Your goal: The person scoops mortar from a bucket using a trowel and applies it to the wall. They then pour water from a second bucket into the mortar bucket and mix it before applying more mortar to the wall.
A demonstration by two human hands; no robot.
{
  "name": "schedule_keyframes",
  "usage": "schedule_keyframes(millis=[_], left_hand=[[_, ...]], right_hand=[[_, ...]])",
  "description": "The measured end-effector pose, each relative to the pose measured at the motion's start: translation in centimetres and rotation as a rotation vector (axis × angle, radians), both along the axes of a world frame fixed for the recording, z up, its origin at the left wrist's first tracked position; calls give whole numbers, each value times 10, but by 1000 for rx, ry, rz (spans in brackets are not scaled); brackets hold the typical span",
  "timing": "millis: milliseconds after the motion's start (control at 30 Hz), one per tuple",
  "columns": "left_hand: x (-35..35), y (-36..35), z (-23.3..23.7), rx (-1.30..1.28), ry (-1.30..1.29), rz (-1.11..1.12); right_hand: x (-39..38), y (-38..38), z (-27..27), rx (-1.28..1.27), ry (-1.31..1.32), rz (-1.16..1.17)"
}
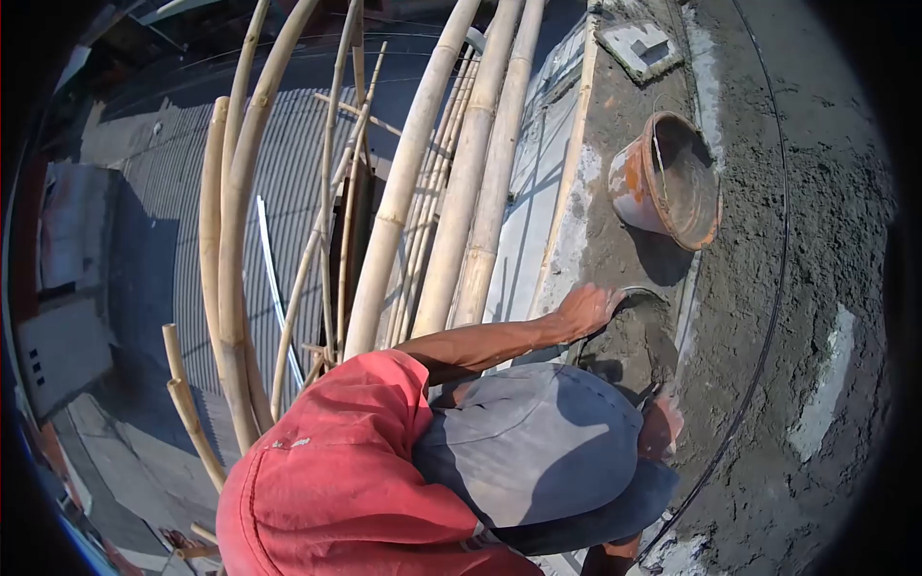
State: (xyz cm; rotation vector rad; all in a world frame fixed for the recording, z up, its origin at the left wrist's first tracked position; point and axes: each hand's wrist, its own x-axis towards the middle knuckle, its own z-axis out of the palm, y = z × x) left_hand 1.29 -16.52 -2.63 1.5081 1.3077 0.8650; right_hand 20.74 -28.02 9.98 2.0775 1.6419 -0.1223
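Observation:
Neither my left hand nor my right hand shows in the head view. Directly below the camera, a co-worker in a red shirt and a grey cap bends over a mortar-covered ledge. One hand of this person grips the rim of a dark, round container with grey mortar about it. The other hand is partly covered by the cap, close to a thin dark tool whose kind I cannot make out.
An orange-and-white bucket with a wire handle leans on the ledge. Beyond it lies a square block with an opening. Wet mortar spreads right, crossed by a black cable. Bamboo poles stand left, above a corrugated roof.

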Motion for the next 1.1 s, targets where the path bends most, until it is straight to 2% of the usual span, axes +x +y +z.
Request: schedule_keyframes(millis=[67, 133, 267, 333, 367, 400, 467, 500, 533, 600, 633, 667, 700, 733, 800, 933, 1000, 1033, 1067, 1100], left_hand=[[-1, -12, 8, 7, -54, 33], [2, -19, 4, 37, 28, -30], [3, -36, 12, 40, 5, -26], [5, -43, -2, 365, 81, -58], [-3, -40, 15, 56, -110, -13], [-3, -39, 13, 63, -110, -13], [-3, -43, 9, 68, -23, 93], [-6, -43, 8, 30, -5, 72], [-8, -44, 7, 33, 6, 76], [-7, -45, 9, 14, -19, 116], [-5, -45, 9, -8, 36, 107], [-5, -44, 10, -14, 40, 112], [-7, -43, 11, 7, -3, 100], [-7, -40, 12, 29, -51, 92], [-9, -33, 8, 19, -32, 72], [-9, -9, 0, -37, -1, 24], [-5, -4, -3, -14, -32, 45], [-4, -2, -5, 4, -15, 37], [-6, 1, -5, 22, 9, 27], [-6, 2, -5, -11, 24, 20]], right_hand=[[15, 2, -24, 18, 18, 83], [24, -2, -43, -31, 50, 124], [30, -14, -56, -77, 236, 73], [30, -17, -55, -59, 401, -26], [23, -18, -50, -44, 520, -158], [16, -18, -47, -37, 519, -156], [-10, -27, -45, 127, 1091, -635], [-63, 4, 6, -84, 1195, -686], [-67, 8, 1, -89, 1206, -680], [-66, 15, -6, -223, 987, -1026], [-65, 17, -3, -233, 980, -1026], [-65, 20, 1, -227, 982, -1153], [-66, 21, 3, -217, 983, -1283], [-59, 16, -1, -221, 981, -1281], [-42, -1, -13, -12, 1321, -1545], [-10, 16, -10, -58, 1231, -1495], [-7, 26, 0, -223, 837, -951], [-8, 19, 10, -134, 791, -749], [-6, 21, 7, -132, 793, -753], [-1, 21, 3, -111, 379, -389]])
